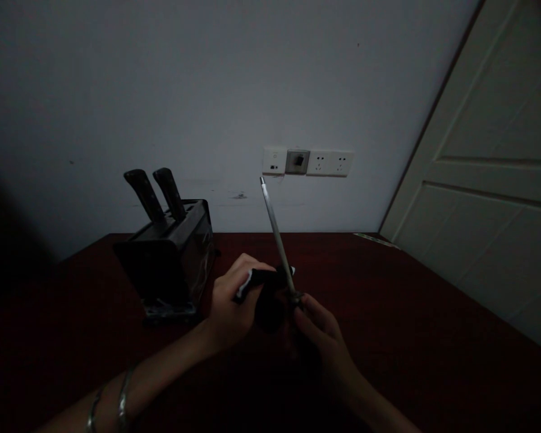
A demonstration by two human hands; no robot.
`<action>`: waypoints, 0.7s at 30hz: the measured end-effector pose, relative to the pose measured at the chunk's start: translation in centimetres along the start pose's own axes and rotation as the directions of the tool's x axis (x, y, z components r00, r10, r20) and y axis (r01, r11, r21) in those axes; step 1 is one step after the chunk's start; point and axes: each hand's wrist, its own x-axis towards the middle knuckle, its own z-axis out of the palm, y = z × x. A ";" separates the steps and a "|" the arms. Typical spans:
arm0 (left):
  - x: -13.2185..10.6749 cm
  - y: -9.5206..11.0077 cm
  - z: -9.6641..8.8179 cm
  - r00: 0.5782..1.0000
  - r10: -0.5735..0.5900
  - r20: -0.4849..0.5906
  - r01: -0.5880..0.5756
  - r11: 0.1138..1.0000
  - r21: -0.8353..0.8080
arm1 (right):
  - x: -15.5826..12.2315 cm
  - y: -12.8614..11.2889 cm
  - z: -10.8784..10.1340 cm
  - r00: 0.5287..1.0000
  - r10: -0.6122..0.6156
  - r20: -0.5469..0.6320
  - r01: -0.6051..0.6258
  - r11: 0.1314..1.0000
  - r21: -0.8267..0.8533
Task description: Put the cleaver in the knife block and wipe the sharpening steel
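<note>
In the dim light my right hand (320, 331) grips a sharpening steel (275, 228) near its lower end. Its long silvery rod points up and slightly left, and the handle is mostly lost in shadow. Closed around a black cloth (265, 278) with some white edging is my left hand (237, 297). Part of the cloth lies at the lower part of the rod; whether it wraps all the way round cannot be made out. To the left of my hands stands a dark knife block (175, 252) with two black-handled knives (157, 195) in its top slots.
Everything rests over a dark reddish table (365, 288) pushed against a pale wall (198, 90). Switches and sockets (309, 162) sit on the wall behind the rod. A thin pale strip (376, 240) lies at the table's back right edge, near a panelled door (487, 180).
</note>
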 end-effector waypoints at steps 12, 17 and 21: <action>-1.1 0.1 0.4 0.828 0.477 0.294 -0.552 0.784 0.284 | 0.2 0.2 0.1 0.980 -0.194 -0.038 0.192 0.980 -0.046; -2.0 -0.1 1.1 0.842 0.470 0.263 -0.530 0.812 0.245 | -0.1 0.1 0.2 0.968 -0.244 -0.053 0.240 0.968 -0.067; -2.0 0.0 1.1 0.856 0.461 0.234 -0.503 0.847 0.171 | -0.4 -0.4 0.5 0.967 -0.245 -0.069 0.239 0.967 -0.092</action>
